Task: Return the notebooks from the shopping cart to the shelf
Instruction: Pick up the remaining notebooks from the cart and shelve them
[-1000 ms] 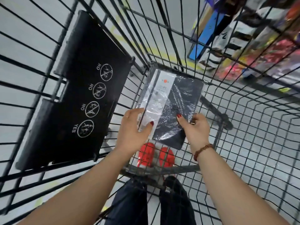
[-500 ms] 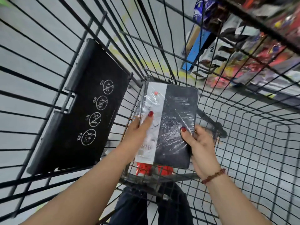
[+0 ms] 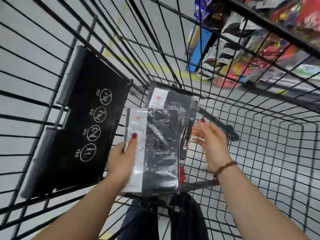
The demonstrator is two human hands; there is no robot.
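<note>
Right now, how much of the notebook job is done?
Nothing visibly shelved yet. The left hand grips one wrapped notebook inside the cart; the right hand hovers open beside it. A second notebook lies below on the cart floor, and the shelf stands to the right.

This is looking like a shop aisle. A black wire shopping cart (image 3: 277, 29) is filling the view, its child-seat flap (image 3: 83, 129) showing printed NO and YES safety pictograms. Beyond the wires, colourful packaged goods (image 3: 259, 66) are lying in rows beside the cart, too blurred to name, possibly snack packs. A yellow line (image 3: 155, 66) is running across the grey floor (image 3: 34, 49). A notebook (image 3: 161, 153) is wearing glossy shrink-wrap and a printed label.
</note>
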